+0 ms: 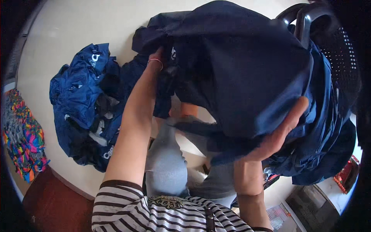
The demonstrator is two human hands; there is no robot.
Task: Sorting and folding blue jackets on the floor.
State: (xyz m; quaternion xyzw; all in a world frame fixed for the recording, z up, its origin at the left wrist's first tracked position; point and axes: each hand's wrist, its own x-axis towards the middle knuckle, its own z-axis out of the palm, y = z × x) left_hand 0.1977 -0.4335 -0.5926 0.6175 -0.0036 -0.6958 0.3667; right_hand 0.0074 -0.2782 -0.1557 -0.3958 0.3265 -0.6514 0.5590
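A large dark navy garment (pixel 255 73) spreads out in front of me, raised off the floor and stretched between my two hands. Its exact kind does not show; a bit of white lettering is visible near my left hand. My left hand (pixel 157 57), with a thin band at the wrist, grips the garment's far left part, its fingers mostly hidden in the dark folds. My right hand (pixel 272 141), somewhat blurred, is closed on the near right edge, one digit lying along the outside of the cloth. The garment's lower edge hangs over my legs in grey trousers (pixel 166 170).
On the pale floor (pixel 50 50) at left lies a heap of shiny blue garments (pixel 83 91). More navy clothes (pixel 324 143) hang over a black plastic chair (pixel 332 46) at right. A multicoloured shaggy mat (pixel 25 139) lies far left, and a red-brown surface (pixel 58 201) is at lower left.
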